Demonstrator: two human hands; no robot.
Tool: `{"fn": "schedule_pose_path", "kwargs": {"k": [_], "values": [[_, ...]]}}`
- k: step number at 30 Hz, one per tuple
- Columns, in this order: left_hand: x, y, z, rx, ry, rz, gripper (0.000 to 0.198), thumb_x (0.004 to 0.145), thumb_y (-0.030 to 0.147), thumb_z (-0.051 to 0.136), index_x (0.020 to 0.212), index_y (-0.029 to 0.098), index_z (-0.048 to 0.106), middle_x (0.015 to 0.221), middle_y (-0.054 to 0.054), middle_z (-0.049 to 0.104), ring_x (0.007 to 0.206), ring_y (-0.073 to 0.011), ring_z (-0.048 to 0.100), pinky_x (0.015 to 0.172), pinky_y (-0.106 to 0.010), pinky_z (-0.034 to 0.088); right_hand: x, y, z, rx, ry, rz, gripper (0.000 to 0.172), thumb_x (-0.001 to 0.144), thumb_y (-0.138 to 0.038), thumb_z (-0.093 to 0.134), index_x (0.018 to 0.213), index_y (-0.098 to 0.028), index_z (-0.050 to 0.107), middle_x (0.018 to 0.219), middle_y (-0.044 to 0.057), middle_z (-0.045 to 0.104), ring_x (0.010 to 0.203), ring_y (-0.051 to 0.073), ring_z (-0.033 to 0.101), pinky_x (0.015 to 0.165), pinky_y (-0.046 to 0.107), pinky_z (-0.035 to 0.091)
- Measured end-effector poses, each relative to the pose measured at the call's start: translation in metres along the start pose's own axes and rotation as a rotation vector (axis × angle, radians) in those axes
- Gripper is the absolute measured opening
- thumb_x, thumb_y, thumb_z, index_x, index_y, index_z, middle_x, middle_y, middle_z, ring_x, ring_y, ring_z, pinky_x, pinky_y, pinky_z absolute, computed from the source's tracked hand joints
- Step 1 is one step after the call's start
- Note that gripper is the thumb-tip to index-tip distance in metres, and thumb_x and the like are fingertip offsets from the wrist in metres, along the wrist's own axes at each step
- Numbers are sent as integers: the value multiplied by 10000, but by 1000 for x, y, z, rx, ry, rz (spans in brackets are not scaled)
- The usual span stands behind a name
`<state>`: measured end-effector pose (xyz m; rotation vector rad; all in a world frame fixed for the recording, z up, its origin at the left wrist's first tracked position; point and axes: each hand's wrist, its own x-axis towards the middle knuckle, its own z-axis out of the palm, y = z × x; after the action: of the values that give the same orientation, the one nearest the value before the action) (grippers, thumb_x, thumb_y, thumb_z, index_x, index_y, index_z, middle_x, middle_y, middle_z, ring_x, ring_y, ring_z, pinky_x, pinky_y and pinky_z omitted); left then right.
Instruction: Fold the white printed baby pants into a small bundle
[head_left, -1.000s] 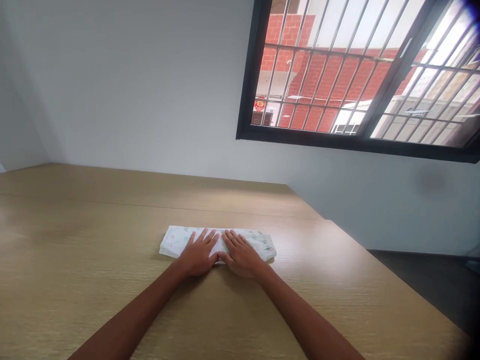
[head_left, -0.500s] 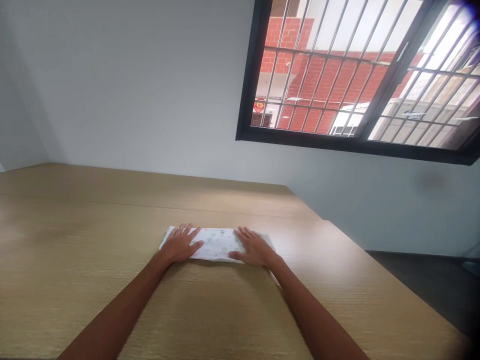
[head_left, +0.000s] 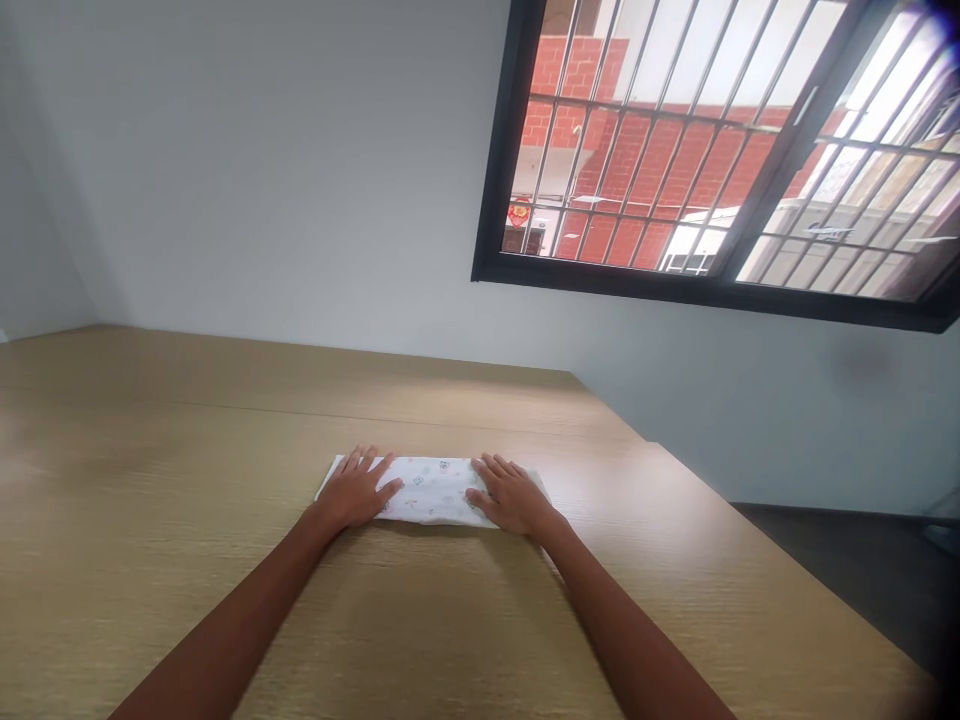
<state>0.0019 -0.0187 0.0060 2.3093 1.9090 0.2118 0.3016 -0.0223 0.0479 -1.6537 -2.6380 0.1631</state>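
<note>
A white folded cloth with small printed figures lies flat on the wooden table, its long side running left to right. On its left end rests my left hand, palm down with the fingers spread. My right hand lies flat over the right end, fingers stretched forward and thumb pointing inward. The printed middle of the cloth shows between the two thumbs. Parts of both ends are hidden under my hands.
A seam runs across the table toward the back. Behind stands a grey-white wall with a dark-framed barred window at the upper right. The table's right edge slants down beside a dark floor.
My hands have shifted very slightly outward over the cloth, the right thumb moving a little to the right. The cloth stays in place.
</note>
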Motion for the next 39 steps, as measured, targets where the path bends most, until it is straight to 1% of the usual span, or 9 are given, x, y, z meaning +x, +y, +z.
{"fn": "schedule_pose_path", "kwargs": {"k": [3,8,11,15,19,25,30,34,39], "values": [[-4,10,-2,-30,21,91,677,1027,558,263,1586,178,305,1650,-138,147,1540,-325,68,1237,-527,144,-2,-9,1,30,30,-13,673,1053,-528,272,1586,-118,300,1648,137,182,1528,296,156,1223,481,162],[-10,42,1,-174,-17,450,650,1051,494,260,1606,157,217,1659,-65,146,1547,-227,71,1270,-418,155,-2,-32,6,148,42,-140,692,1052,-548,224,1609,-138,234,1652,81,179,1541,249,108,1243,492,108],[-12,55,2,-196,-51,509,649,1058,518,252,1609,177,201,1656,-51,163,1541,-219,118,1268,-423,177,-1,-41,10,175,2,-176,685,1049,-518,244,1610,-125,225,1645,77,199,1541,251,112,1246,505,88],[-15,57,-1,-174,-71,482,688,1049,597,219,1606,192,221,1653,-45,168,1539,-238,132,1265,-450,151,2,-39,16,143,14,-152,704,1030,-522,325,1597,-108,269,1644,92,198,1539,259,123,1251,478,93],[-12,50,-1,-156,-79,419,695,1036,641,180,1605,247,234,1654,-34,172,1542,-257,112,1255,-473,140,2,-35,16,139,25,-117,777,1012,-640,320,1594,-126,292,1649,102,178,1540,270,115,1249,459,103],[0,21,2,-83,-83,283,661,1033,598,220,1591,250,289,1649,-60,193,1537,-291,124,1241,-502,135,3,-25,9,102,-21,-37,820,1005,-658,324,1599,-96,264,1650,118,160,1539,281,118,1243,445,116],[3,0,-2,-52,-75,141,736,994,676,252,1597,255,275,1649,-91,184,1536,-320,113,1234,-528,135,7,-10,8,43,11,62,744,1031,-563,328,1585,-69,285,1644,144,188,1531,291,151,1235,440,142],[4,-1,-1,-27,-54,57,771,973,715,248,1595,261,282,1649,-83,181,1533,-335,115,1230,-547,140,9,-6,11,28,22,81,712,1041,-546,292,1576,-75,309,1643,132,202,1531,286,147,1234,428,145],[1,2,-1,-14,-38,45,740,984,688,264,1589,264,298,1646,-84,201,1533,-329,124,1236,-548,129,7,-7,9,26,29,71,699,1047,-528,270,1573,-71,315,1642,133,208,1529,290,148,1234,422,153]]}}
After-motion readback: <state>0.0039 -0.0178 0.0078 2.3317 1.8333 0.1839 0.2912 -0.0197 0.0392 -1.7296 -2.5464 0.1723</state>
